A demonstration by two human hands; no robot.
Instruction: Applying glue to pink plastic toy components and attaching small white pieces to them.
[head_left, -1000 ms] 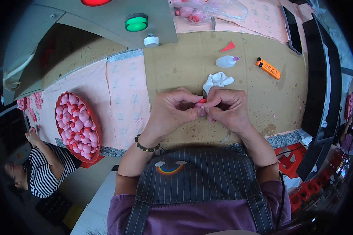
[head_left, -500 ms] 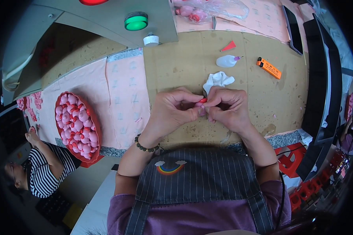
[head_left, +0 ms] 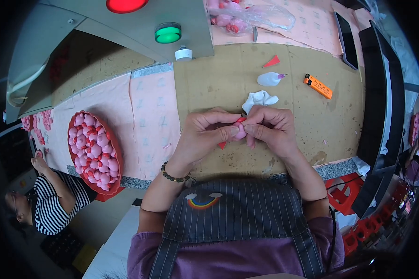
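Above the brown cardboard point(head_left: 209, 79), my two hands meet on one small pink and red toy piece point(head_left: 240, 133), a rounded pink body with red parts. My left hand point(head_left: 201, 136) pinches it between thumb and fingers from the left. Thumb and fingertips of my right hand point(head_left: 275, 131) close on its other side. A red tip shows below my left fingers. Just beyond the hands lies a crumpled white cloth point(head_left: 261, 99). Farther off are a small white squeeze bottle point(head_left: 268, 79) with a purple nozzle and a red cone-shaped cap point(head_left: 271, 61).
Left stands a red basket point(head_left: 119, 162) full of pink and red pieces. An orange bar-shaped item point(head_left: 318, 87) lies right, near a dark flat device point(head_left: 345, 41) and black rack point(head_left: 379, 116). A grey machine housing point(head_left: 191, 23) overhangs the back left. Another person point(head_left: 56, 200) works at far left.
The pink body has turned and shows more between my fingers, with a red tip visible below the left ones. My hands stay together; the view has shifted slightly.
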